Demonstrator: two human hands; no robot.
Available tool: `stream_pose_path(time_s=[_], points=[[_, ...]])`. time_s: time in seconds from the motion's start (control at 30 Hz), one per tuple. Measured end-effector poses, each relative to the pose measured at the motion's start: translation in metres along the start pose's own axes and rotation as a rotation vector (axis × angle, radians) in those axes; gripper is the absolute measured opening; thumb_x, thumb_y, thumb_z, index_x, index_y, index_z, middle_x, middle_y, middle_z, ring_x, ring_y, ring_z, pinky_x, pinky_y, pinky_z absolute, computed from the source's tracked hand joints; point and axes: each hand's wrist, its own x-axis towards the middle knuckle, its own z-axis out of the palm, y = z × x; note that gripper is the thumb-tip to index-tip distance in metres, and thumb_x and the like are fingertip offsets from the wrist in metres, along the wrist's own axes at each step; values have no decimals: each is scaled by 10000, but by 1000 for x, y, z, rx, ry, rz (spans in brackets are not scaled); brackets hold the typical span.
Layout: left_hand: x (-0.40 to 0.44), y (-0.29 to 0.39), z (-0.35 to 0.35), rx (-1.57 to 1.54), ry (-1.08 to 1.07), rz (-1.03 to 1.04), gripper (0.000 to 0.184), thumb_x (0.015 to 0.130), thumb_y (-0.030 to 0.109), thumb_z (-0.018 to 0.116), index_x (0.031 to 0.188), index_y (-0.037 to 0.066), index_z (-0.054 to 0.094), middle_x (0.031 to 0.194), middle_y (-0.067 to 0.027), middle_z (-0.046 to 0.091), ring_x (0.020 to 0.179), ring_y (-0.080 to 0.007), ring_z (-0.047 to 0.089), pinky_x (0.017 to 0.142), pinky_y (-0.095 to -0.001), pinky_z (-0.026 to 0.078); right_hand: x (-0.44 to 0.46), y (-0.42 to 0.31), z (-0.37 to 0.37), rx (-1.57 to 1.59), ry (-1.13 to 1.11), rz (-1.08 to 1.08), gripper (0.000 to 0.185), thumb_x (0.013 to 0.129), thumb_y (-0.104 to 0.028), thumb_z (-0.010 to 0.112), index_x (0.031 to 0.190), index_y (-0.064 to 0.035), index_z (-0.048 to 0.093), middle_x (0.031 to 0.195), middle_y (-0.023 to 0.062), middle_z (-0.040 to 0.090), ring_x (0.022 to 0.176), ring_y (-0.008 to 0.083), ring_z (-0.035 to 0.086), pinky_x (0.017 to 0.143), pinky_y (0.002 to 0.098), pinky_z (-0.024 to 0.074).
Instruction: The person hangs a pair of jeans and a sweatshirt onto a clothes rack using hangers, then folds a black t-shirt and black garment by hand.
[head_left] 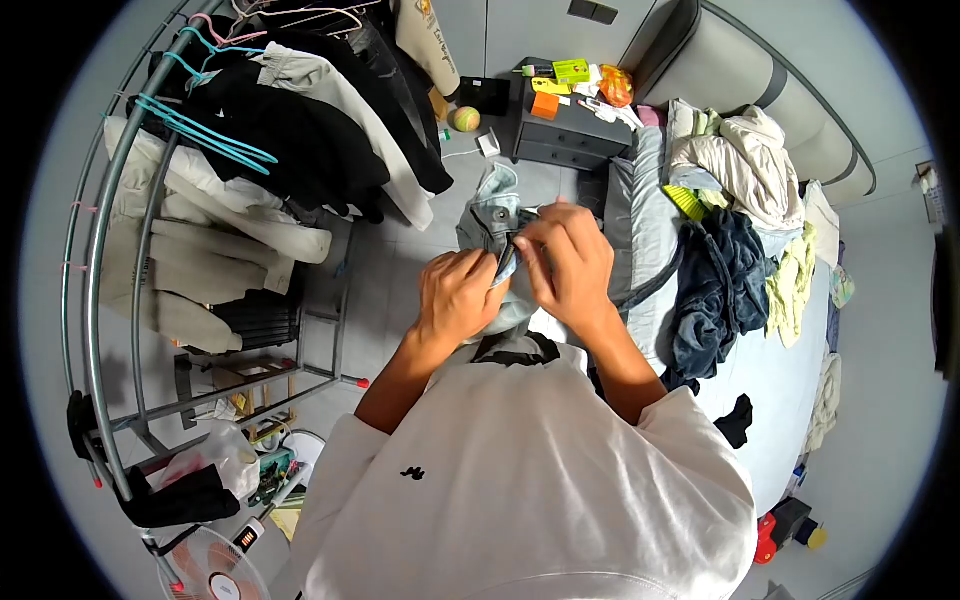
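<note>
A pale blue-grey garment that looks like denim [492, 205] hangs in front of my chest, its upper part gathered between my hands. My left hand [457, 293] is closed around its near edge, knuckles up. Beside it, my right hand [568, 262] pinches at the same edge, thumb and forefinger together. A dark narrow strip runs between the two hands; I cannot tell if it is a belt or part of a hanger. My fingers hide much of the gathered cloth.
On the left stands a metal clothes rack [97, 250] with dark and light clothes and blue hangers [205, 135]. A grey nightstand [565, 140] is ahead. To the right, a bed [755, 390] bears heaped clothes [725, 290]. A fan [215, 570] sits lower left.
</note>
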Motion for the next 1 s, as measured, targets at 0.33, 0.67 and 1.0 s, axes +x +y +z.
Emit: stream_pose_path(time_s=[0.33,0.67,1.0], points=[[-8,10,8,-635,-3,-373,153,911,49,652,875,3,511,755,-78,530,662,-149,515,605,-299,410,7,21,-27,733,-454,388,418,741,37,660,1158,6,658,1154,126,666,1043,229,616,989,340,438],[-5,-4,9,-1261,-12,-540,317,952,208,611,1164,13,477,957,-41,556,860,-74,489,764,-248,410,6,24,-32,696,-481,325,282,733,19,698,1012,-16,721,955,96,677,885,228,641,800,319,511],[10,-16,8,-1323,-99,-785,200,1001,174,581,1018,-3,672,896,25,630,829,-40,556,751,-213,445,-2,14,-27,543,-292,157,195,760,8,659,953,-20,673,1121,124,689,1008,323,655,897,378,508]])
